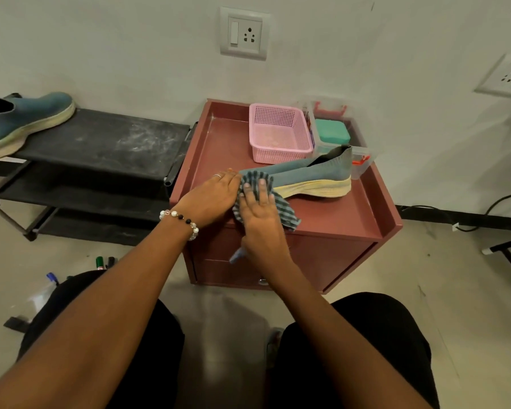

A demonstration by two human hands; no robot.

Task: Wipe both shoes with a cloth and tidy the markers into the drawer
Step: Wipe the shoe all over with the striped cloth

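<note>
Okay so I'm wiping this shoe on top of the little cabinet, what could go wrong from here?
1. The grey-blue knit shoe with the cream sole lies close to the pink perforated plastic basket; a hard wipe with the striped cloth under your right hand might shove it into the basket.
2. The markers on the floor lie beside your left leg, easy to step on or kick away before they reach the drawer.

Toe of shoe on cabinet is covered by cloth and both hands. Second shoe is cut off at left edge. Markers on floor are partly hidden by knee.
</note>
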